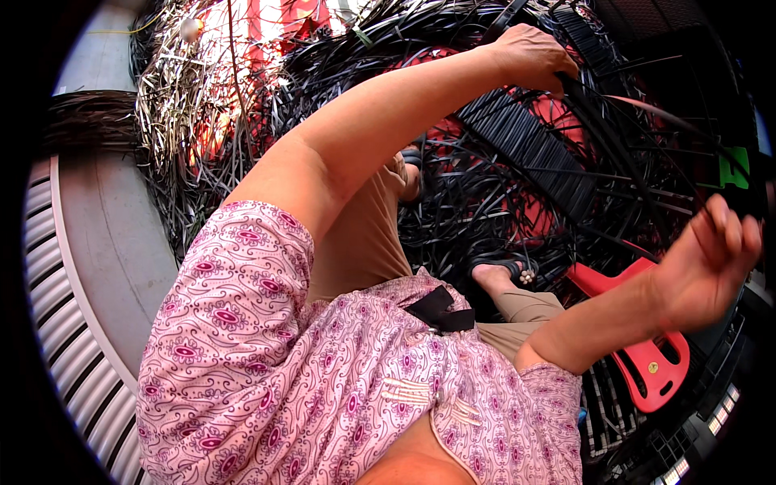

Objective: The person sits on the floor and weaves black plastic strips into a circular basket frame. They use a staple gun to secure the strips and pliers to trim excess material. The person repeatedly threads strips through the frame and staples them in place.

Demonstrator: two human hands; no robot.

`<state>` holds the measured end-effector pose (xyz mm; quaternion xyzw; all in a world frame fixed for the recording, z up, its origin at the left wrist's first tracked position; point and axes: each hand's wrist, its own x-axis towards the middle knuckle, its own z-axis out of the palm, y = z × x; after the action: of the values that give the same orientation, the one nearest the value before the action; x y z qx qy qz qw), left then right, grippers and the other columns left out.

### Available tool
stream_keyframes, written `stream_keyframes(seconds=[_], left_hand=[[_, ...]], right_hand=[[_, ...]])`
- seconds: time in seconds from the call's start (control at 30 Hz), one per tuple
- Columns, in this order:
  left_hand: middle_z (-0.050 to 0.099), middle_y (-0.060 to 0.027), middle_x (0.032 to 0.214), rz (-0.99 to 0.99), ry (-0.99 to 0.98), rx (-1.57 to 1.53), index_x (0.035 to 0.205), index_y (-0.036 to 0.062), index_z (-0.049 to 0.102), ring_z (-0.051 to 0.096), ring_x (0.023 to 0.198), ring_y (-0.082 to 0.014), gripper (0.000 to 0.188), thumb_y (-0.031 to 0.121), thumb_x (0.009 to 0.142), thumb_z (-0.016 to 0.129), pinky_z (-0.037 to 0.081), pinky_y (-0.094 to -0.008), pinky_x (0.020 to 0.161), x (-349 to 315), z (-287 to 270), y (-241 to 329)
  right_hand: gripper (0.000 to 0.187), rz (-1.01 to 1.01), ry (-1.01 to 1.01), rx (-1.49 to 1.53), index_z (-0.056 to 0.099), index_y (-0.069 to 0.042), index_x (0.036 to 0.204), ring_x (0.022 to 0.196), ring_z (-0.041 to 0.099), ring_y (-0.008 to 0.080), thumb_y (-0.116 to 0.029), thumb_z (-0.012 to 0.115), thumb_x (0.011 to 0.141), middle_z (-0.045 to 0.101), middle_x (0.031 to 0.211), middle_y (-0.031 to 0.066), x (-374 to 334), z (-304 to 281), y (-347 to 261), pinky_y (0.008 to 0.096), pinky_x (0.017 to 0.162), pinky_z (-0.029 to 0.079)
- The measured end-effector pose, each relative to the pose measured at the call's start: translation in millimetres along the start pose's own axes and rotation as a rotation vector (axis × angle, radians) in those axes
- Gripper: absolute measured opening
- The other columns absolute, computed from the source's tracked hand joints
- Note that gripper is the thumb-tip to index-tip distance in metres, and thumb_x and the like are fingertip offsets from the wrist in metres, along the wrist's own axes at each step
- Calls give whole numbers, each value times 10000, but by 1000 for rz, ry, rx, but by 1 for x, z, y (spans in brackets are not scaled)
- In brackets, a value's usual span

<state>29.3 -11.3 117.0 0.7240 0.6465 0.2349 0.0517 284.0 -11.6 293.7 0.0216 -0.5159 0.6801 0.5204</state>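
Note:
My left arm reaches across to the upper right. There my left hand (537, 58) is closed on the dark edge of a black frame, its fingertips curled over it. A partly woven panel of black flat strips (529, 149) spans this frame, tilted below the hand. At the right, my right hand (703, 271) is raised with its fingers bent inward. Thin dark strips run close to those fingers, but what they hold is hidden. A pale strip (659, 111) slants from the frame toward the right.
Loose black strips (202, 153) lie heaped over a red-and-white ground cover (267, 24) and around my sandalled feet. A red plastic chair or stool (656, 376) stands beside my right arm. A green object (734, 167) is behind it. Grey slatted metal (73, 347) curves along the left.

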Motion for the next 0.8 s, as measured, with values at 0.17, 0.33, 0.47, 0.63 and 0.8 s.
stream_keyframes(seconds=[0.17, 0.33, 0.47, 0.63, 0.8], left_hand=[[703, 16, 1040, 65, 132, 33, 1125, 217, 710, 670, 935, -222, 386, 393, 782, 715, 508, -362, 745, -11, 7, -22], [702, 23, 1100, 133, 142, 38, 1130, 217, 705, 667, 971, -233, 369, 374, 797, 706, 513, -373, 768, 4, 15, -9], [707, 21, 1101, 140, 169, 2, 1125, 235, 709, 671, 956, -235, 354, 353, 792, 715, 512, -377, 770, 3, 23, -9], [720, 12, 1043, 89, 81, 35, 1123, 237, 713, 675, 917, -237, 350, 352, 793, 714, 513, -377, 763, -2, 18, -6], [726, 18, 1022, 121, 97, -22, 1114, 221, 718, 681, 907, -244, 327, 311, 800, 703, 514, -376, 749, 1, 14, -4]], right_hand=[[403, -788, 66, -669, 618, -141, 1196, 784, 698, 259, -328, 666, 843, 721, 1062, 38, -108, -23, -181, 438, 696, 529], [509, -278, 845, -1173, 476, -93, 1376, 725, 655, 171, -219, 606, 900, 693, 1024, 74, -177, -51, -87, 320, 649, 494], [415, 1358, 190, -1294, 525, -47, 1356, 639, 631, 121, -189, 547, 967, 691, 936, 99, -275, -86, -3, 254, 590, 474], [377, 1016, 116, -1329, 679, -8, 1140, 689, 642, 115, -334, 580, 979, 702, 925, 84, -238, -78, 42, 243, 584, 458], [380, 494, 359, -919, 659, 1, 1161, 693, 627, 104, -329, 600, 982, 693, 842, 39, -93, -63, 129, 226, 563, 445]])
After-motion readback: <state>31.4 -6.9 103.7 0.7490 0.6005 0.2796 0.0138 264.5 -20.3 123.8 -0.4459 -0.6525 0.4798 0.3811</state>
